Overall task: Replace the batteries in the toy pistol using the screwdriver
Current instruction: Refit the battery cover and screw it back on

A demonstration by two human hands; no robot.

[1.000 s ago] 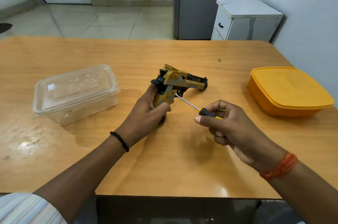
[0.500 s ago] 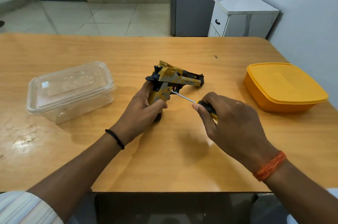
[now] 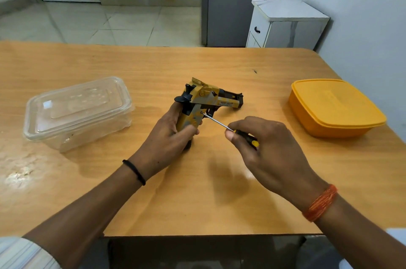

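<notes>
A yellow and black toy pistol [image 3: 208,98] stands on the wooden table [image 3: 197,191] at its middle, barrel pointing right. My left hand [image 3: 169,139] grips its handle from the left and below. My right hand [image 3: 268,152] pinches the black and yellow handle of a screwdriver [image 3: 230,129]. The thin metal shaft runs up and to the left, and its tip touches the right side of the pistol's grip, just below the trigger. No batteries are visible.
A clear plastic box [image 3: 77,112] with its lid on sits on the table at the left. A closed yellow container [image 3: 334,107] sits at the right. A white cabinet [image 3: 285,24] and a grey one stand behind the table.
My right hand has turned over the screwdriver handle, knuckles now facing up. The tip stays against the pistol's grip. My left hand keeps the same hold.
</notes>
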